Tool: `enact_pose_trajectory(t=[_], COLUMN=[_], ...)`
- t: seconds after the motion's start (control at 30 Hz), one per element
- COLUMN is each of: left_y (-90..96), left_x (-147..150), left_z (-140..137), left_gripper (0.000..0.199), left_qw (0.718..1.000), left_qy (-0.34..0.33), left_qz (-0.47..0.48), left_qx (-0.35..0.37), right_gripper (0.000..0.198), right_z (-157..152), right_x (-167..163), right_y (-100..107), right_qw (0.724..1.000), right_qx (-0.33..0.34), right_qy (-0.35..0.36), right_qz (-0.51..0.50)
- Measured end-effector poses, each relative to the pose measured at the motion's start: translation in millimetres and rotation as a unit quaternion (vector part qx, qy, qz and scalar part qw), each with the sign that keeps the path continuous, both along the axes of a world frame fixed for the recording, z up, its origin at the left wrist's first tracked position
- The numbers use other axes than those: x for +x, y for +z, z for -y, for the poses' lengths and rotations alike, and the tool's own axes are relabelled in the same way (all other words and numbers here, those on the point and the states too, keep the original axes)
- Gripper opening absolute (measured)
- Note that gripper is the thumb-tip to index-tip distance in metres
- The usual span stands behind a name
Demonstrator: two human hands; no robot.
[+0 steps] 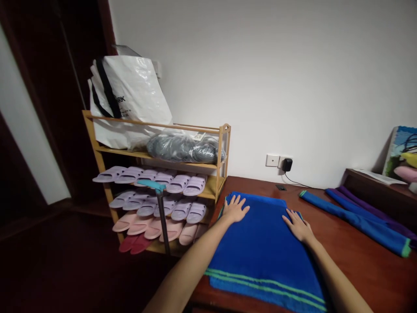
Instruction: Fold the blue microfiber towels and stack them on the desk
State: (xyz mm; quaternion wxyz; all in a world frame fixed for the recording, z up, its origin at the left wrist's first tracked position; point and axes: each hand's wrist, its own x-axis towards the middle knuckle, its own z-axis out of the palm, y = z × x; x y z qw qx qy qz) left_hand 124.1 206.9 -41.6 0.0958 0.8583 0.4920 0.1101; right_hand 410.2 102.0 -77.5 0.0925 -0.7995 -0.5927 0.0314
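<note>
A blue towel (260, 248) with green edging lies folded in layers on the reddish-brown table (352, 265), its near end reaching the table's front edge. My left hand (235, 209) rests flat on its far left part, fingers spread. On the far right edge of the towel lies my right hand (298, 225), fingers stretched out and slightly apart. Neither hand grips anything. To the right is a rolled or narrowly folded blue towel (355, 221) with green ends, and beside it a purple cloth (371, 208).
Left of the table stands a wooden shoe rack (156, 124) with several pairs of slippers (177, 184), a plastic-wrapped dark bundle (185, 147) and a white bag (137, 91). A teal-topped pole (162, 217) stands before it. A black plug (287, 164) sits in the wall socket.
</note>
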Motion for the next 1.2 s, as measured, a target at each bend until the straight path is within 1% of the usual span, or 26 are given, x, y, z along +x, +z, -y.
enact_pose_trajectory(t=[0.1,0.2,0.27,0.33,0.4,0.43,0.5,0.6,0.77,0.9,1.03,1.13,1.2], left_y=[4.7,11.6,16.2,19.0,18.9,17.9,15.0,11.9,12.0,11.2,11.3,13.4,15.7], left_x=[-19,-37,-45,-49,-52,-55,-60,-65,-59,-57,-69,-87,-98], left_z=[12,40,69,102,132,143,158,159,144,143,151,161,168], left_gripper=[0.066,0.062,0.059,0.058,0.057,0.056,0.054,0.054,0.052,0.053,0.055,0.054,0.053], left_qw=[0.999,0.999,0.999,0.994,0.984,0.98,0.978,0.979,0.98,0.982,0.985,0.985,0.985], left_qy=[0.039,0.039,-0.009,-0.095,-0.171,-0.191,-0.2,-0.193,-0.187,-0.18,-0.166,-0.168,-0.173], left_qz=[0.001,0.0,0.003,0.009,0.012,0.009,0.004,0.002,0.001,-0.003,-0.006,-0.009,-0.014], left_qx=[-0.005,0.014,0.034,0.051,0.059,0.06,0.06,0.063,0.063,0.053,0.037,0.023,0.008], right_gripper=[0.061,0.059,0.062,0.066,0.065,0.065,0.065,0.066,0.063,0.061,0.06,0.062,0.063], right_z=[29,55,70,84,99,107,119,126,111,110,128,149,161], right_x=[8,3,-13,-37,-66,-78,-97,-103,-93,-93,-86,-73,-66], right_y=[4,16,23,24,20,17,12,11,17,18,9,-3,-10], right_qw=[0.999,0.998,0.996,0.996,0.996,0.995,0.993,0.992,0.992,0.992,0.994,0.994,0.993], right_qx=[-0.011,-0.007,0.01,0.023,0.022,0.023,0.036,0.053,0.054,0.061,0.071,0.077,0.086], right_qy=[-0.014,-0.022,-0.014,0.016,0.052,0.066,0.083,0.092,0.097,0.092,0.07,0.063,0.064], right_qz=[0.027,0.065,0.084,0.086,0.075,0.072,0.069,0.065,0.059,0.054,0.038,0.034,0.052])
